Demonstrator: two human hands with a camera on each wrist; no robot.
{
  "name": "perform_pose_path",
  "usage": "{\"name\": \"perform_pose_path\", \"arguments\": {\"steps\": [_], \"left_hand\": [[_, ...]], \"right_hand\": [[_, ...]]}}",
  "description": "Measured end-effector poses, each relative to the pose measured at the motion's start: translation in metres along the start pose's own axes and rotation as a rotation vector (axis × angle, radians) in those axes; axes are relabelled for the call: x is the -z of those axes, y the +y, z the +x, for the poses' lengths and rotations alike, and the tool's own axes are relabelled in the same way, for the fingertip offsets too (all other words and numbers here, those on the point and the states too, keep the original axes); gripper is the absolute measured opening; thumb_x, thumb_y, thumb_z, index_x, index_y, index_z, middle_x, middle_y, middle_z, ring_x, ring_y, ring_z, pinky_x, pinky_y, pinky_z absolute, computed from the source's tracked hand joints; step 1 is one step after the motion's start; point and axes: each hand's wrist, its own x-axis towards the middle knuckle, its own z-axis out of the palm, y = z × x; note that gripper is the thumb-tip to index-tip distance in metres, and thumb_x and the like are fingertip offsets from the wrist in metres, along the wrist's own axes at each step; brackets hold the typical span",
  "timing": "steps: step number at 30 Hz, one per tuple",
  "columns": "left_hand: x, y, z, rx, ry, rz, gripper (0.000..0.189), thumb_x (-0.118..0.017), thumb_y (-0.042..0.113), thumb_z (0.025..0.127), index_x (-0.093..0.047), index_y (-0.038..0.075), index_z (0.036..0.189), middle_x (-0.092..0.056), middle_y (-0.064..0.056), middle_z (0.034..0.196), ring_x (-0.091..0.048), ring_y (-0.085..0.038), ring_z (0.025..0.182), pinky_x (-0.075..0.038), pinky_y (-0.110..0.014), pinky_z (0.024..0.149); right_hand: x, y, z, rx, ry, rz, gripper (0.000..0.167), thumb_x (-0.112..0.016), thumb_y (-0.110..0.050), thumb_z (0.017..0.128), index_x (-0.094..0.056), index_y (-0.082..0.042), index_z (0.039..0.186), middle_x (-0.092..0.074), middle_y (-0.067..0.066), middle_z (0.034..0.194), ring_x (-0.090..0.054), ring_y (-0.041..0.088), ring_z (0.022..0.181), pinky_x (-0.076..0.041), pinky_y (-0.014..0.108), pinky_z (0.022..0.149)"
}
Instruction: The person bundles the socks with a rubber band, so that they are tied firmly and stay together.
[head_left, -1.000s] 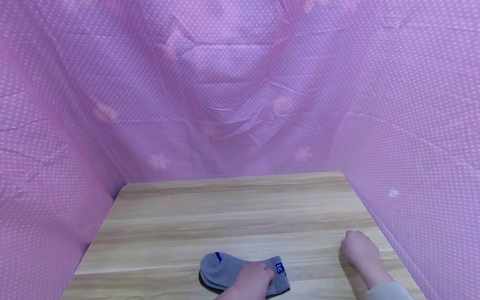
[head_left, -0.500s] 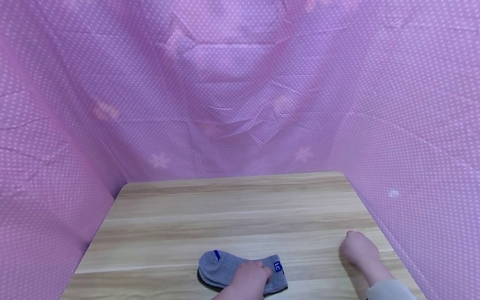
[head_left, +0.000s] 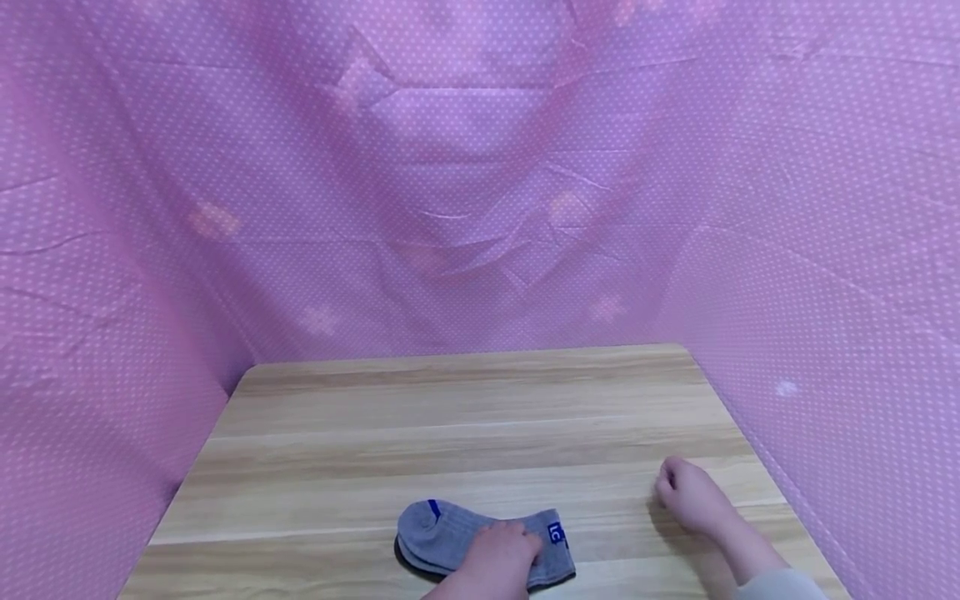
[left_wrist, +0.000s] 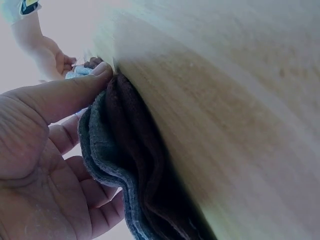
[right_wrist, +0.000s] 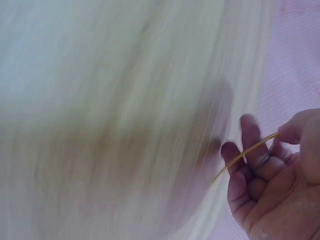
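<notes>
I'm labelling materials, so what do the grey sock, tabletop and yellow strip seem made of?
Grey sock: matte knit fabric, ribs showing; fibre unclear.
Tabletop: wood or wood-look laminate, smooth, with grain bands.
Yellow strip: perhaps rubber or plastic, by its even colour; finish unclear.

Here goes the right hand (head_left: 693,498), swinging left and a shade farther up the scene, and it's closer to the grey socks (head_left: 450,533) than half a second ago! It turns as it travels: a dark gap now shows among its curled fingers, and there's more bare forearm (head_left: 738,542) above the sleeve (head_left: 780,586). Those socks, meanwhile, have crept slightly left and farther over the full second, left hand (head_left: 501,557) along with them.
</notes>
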Motion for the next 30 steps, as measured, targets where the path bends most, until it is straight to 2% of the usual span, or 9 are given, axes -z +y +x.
{"name": "perform_pose_path", "arguments": {"steps": [4, 7, 14, 17, 21, 25, 27, 30], "left_hand": [[0.000, 0.000, 0.000, -0.003, 0.008, 0.010, 0.032, -0.094, 0.032, 0.074, -0.073, 0.027, 0.098, -0.058, 0.011, 0.093, -0.057, -0.009, 0.089, -0.050, -0.037, 0.078], [0.000, 0.001, 0.000, -0.005, 0.017, 0.020, 0.033, -0.094, 0.032, 0.073, -0.073, 0.027, 0.097, -0.058, 0.011, 0.092, -0.057, -0.009, 0.088, -0.050, -0.037, 0.077], [0.000, 0.002, -0.001, -0.003, 0.023, 0.019, 0.030, -0.093, 0.033, 0.075, -0.072, 0.027, 0.096, -0.057, 0.011, 0.091, -0.055, -0.009, 0.086, -0.050, -0.036, 0.075], [-0.002, 0.003, 0.000, -0.008, 0.044, 0.046, 0.030, -0.093, 0.035, 0.076, -0.070, 0.026, 0.093, -0.058, 0.010, 0.090, -0.056, -0.010, 0.085, -0.050, -0.036, 0.074], [-0.005, 0.006, 0.002, -0.011, 0.079, 0.101, 0.037, -0.093, 0.042, 0.075, -0.073, 0.022, 0.098, -0.059, 0.007, 0.093, -0.058, -0.012, 0.089, -0.051, -0.037, 0.076], [-0.011, 0.012, 0.004, -0.028, 0.152, 0.211, 0.047, -0.095, 0.045, 0.071, -0.076, 0.021, 0.107, -0.062, 0.004, 0.097, -0.060, -0.014, 0.094, -0.052, -0.038, 0.077], [-0.014, 0.016, 0.004, -0.034, 0.182, 0.249, 0.049, -0.095, 0.045, 0.070, -0.076, 0.022, 0.109, -0.062, 0.003, 0.099, -0.059, -0.015, 0.095, -0.052, -0.038, 0.078], [-0.016, 0.020, 0.005, -0.036, 0.211, 0.268, 0.049, -0.096, 0.044, 0.068, -0.076, 0.023, 0.107, -0.061, 0.003, 0.098, -0.059, -0.015, 0.094, -0.051, -0.037, 0.077]], "right_hand": [[-0.005, -0.002, 0.000, 0.007, 0.002, 0.083, 0.015, -0.057, 0.000, 0.091, -0.052, -0.010, 0.081, -0.050, 0.000, 0.070, -0.048, 0.015, 0.063, -0.041, 0.029, 0.057], [-0.007, -0.002, 0.001, -0.026, -0.010, 0.160, 0.015, -0.058, 0.001, 0.092, -0.053, -0.009, 0.082, -0.051, 0.000, 0.068, -0.047, 0.013, 0.061, -0.042, 0.028, 0.056], [-0.008, -0.008, 0.002, -0.107, -0.070, 0.510, 0.020, -0.054, 0.000, 0.097, -0.049, -0.006, 0.079, -0.058, 0.007, 0.067, -0.054, 0.017, 0.058, -0.045, 0.025, 0.052], [-0.007, -0.010, 0.001, -0.141, -0.119, 0.644, 0.022, -0.052, -0.004, 0.101, -0.049, -0.007, 0.079, -0.054, 0.004, 0.067, -0.051, 0.014, 0.057, -0.042, 0.023, 0.051], [-0.008, -0.011, 0.001, -0.192, -0.206, 0.784, 0.022, -0.050, -0.009, 0.103, -0.054, -0.008, 0.082, -0.053, 0.000, 0.068, -0.045, 0.008, 0.056, -0.036, 0.020, 0.050], [-0.012, -0.013, -0.001, -0.207, -0.232, 0.873, 0.016, -0.043, -0.002, 0.104, -0.055, -0.002, 0.093, -0.059, 0.001, 0.076, -0.051, 0.009, 0.061, -0.042, 0.020, 0.054], [-0.015, -0.015, -0.003, -0.207, -0.208, 0.872, 0.014, -0.039, 0.004, 0.102, -0.053, 0.002, 0.101, -0.061, 0.003, 0.082, -0.055, 0.011, 0.065, -0.045, 0.021, 0.056], [-0.018, -0.015, -0.004, -0.200, -0.161, 0.840, 0.019, -0.038, 0.015, 0.094, -0.049, 0.007, 0.108, -0.063, 0.006, 0.088, -0.058, 0.013, 0.070, -0.048, 0.023, 0.058]]}}
